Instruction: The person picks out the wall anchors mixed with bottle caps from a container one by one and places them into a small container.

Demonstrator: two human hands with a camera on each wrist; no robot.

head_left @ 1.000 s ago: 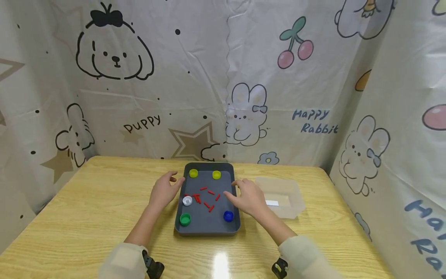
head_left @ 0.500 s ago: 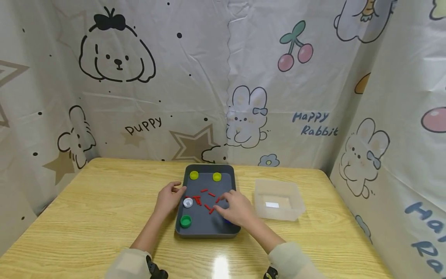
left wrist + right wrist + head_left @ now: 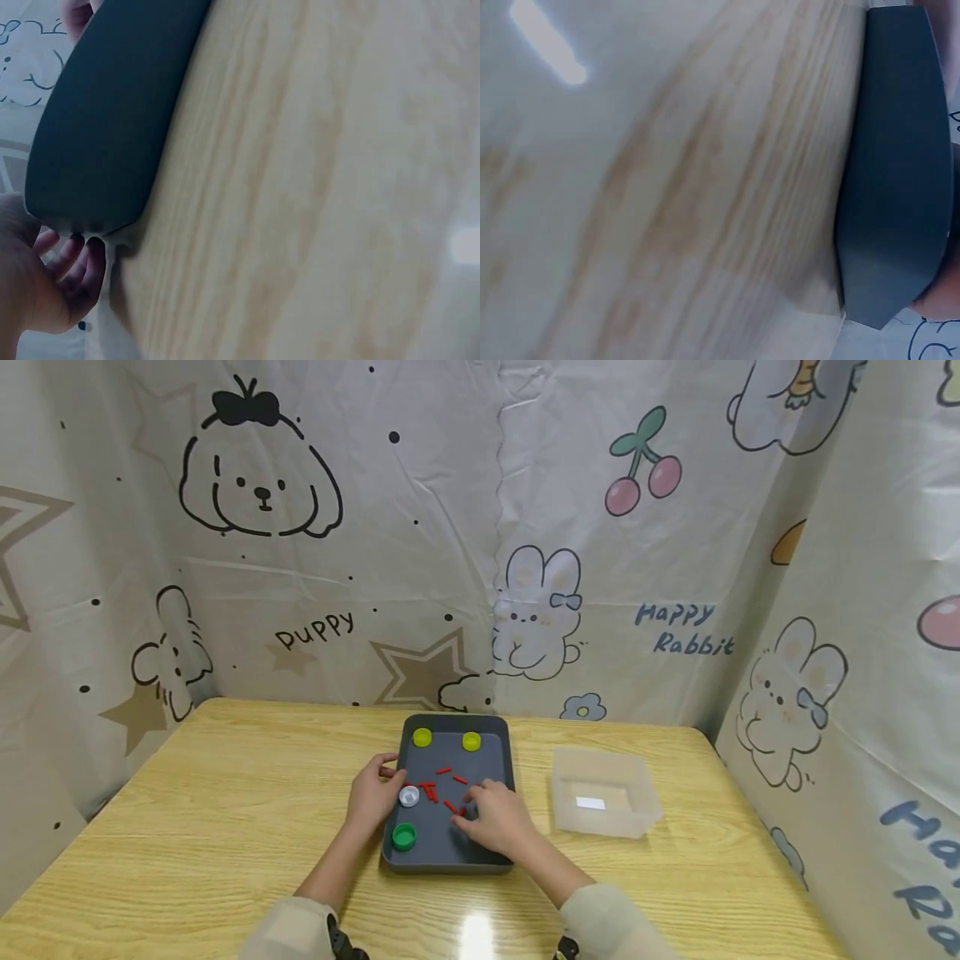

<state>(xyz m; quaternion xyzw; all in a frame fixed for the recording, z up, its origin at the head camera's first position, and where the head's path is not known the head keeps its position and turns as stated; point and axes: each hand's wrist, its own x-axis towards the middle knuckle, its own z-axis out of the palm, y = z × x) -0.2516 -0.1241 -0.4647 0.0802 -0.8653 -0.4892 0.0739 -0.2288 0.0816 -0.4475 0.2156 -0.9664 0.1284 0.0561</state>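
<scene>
Creased off-white cloth with cartoon prints hangs behind; pale, glossy wood-grain table below. Left hand holds the left edge of a smooth, dark-grey rectangular tray, rounded corners: fingers curled against the outer wall, thumb at the rim. Inside tray, left side: round green cup, round white cup nearer the middle, slim red sticks scattered just beside it and across the centre. Two round yellow cups at the far end. Right hand sits over the tray's right half, fingers bent, thumb and index part-spread around one stick; can't tell if it's gripped. Right: frosted, translucent rectangular bin, white label.
</scene>
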